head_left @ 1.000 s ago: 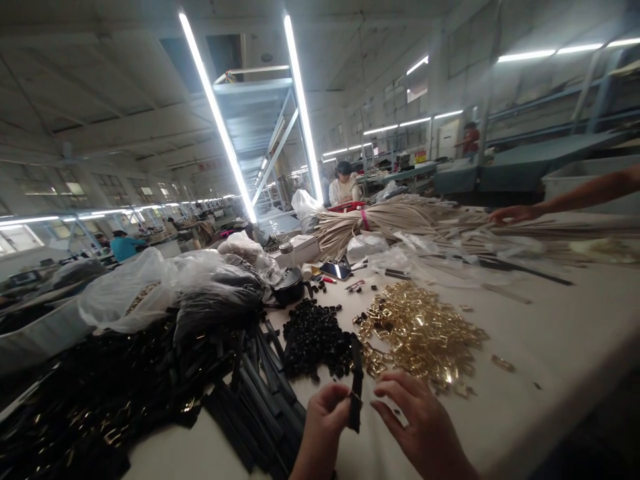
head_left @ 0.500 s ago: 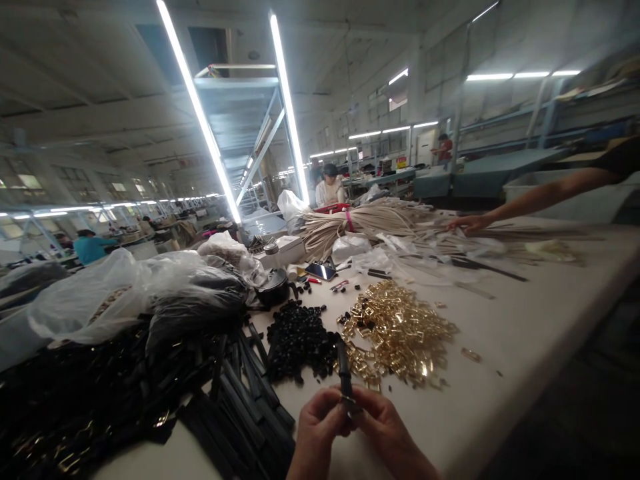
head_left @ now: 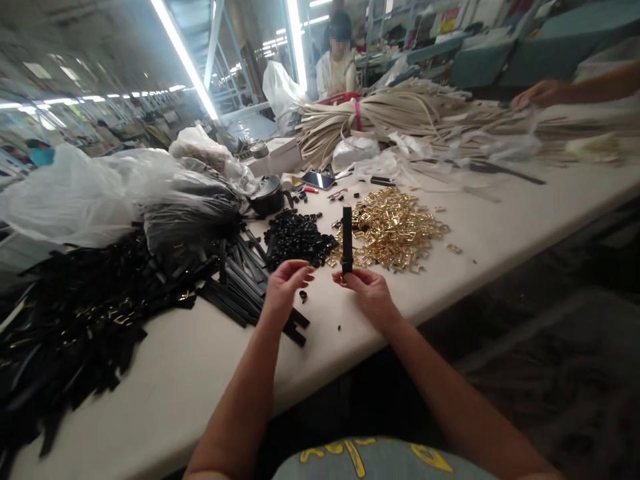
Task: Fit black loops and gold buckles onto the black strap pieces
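A person's two bare hands work above the near edge of a long pale bench (head_left: 165,373). The right hand (head_left: 369,291) pinches the lower end of a narrow black strap (head_left: 347,237) between thumb and fingertips, a tight grip. The strap stands nearly upright, its long axis running straight up from the fingers, with its free end pointing up and away over a heap of gold buckles (head_left: 397,225).

The left hand (head_left: 284,283) hovers just beside it with its fingers loosely curled, its grip half open with nothing seen in it. A small black loop (head_left: 303,294) lies on the bench just under its fingertips.

A pile of black loops (head_left: 296,237) sits behind the left hand. Flat black straps (head_left: 235,287) fan out to the left, touching it. Clear plastic bags (head_left: 95,193) lie further left.

Bare bench lies open to the right of the buckles and in the foreground to the left. The bench edge runs diagonally just under the wrists. At the far end, another person's hand (head_left: 537,93) rests on a bundle of cream strips (head_left: 400,117).
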A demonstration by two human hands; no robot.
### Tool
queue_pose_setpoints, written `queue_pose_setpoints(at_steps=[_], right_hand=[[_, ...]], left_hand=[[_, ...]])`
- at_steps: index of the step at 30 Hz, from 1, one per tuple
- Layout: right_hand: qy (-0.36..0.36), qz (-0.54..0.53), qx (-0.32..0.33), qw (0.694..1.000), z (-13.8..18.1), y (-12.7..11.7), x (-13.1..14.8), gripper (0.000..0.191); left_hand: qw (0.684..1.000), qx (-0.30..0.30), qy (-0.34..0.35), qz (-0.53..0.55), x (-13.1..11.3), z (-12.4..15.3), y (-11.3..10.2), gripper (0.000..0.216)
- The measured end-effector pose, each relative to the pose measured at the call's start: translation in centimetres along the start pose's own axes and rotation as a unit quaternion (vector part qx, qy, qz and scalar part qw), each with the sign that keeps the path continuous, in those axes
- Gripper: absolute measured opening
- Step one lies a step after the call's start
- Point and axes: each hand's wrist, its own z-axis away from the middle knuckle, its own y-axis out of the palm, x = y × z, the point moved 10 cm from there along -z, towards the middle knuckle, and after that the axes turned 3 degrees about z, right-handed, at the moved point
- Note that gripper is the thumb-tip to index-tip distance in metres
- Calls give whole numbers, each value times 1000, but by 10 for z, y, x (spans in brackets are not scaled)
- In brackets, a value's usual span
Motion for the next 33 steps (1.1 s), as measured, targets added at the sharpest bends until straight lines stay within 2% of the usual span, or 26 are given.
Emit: queue_pose_setpoints(at_steps=[2,3,5,7,8,11,13,15,18,20,22,24,27,33], right_hand=[[7,-11,14,1000,1,2,-4,31],[11,-16,23,1000,2,4,-5,33],[15,-16,31,999,3,6,-7,34],[13,2,41,999,3,9,-6,34],[9,14,48,999,3,11,-5,35],[-2,43,65,997,4,15,-3,35],[-11,62,70,996,5,16,-2,34],[-22,93,73,993,5,17,0,32],[-34,147,76,986,7,20,1,27],[-43,183,79,979,8,22,3,25],[-59,219,82,971,10,24,6,25],[-72,240,84,964,11,26,8,25],[-82,247,80,962,11,26,11,25],[-82,217,59,971,12,21,16,25]], left_hand=[[998,-61,23,6,-16,-2,-34,29],[997,-70,31,-8,-22,-2,-45,28],[995,-44,39,-80,-27,-1,-52,25],[976,26,45,-209,-24,3,-41,21],[955,67,53,-285,-21,6,-32,17],[861,155,98,-474,-9,10,-6,10],[824,181,119,-524,-4,7,3,10],[819,191,123,-527,-1,0,6,11],[845,180,106,-491,1,-11,4,4],[893,151,67,-419,4,-14,-1,7],[954,118,-3,-277,13,-13,-3,18],[987,92,-77,-107,28,-6,1,28],[986,67,-139,67,43,7,16,33],[967,34,-169,185,55,11,27,33]])
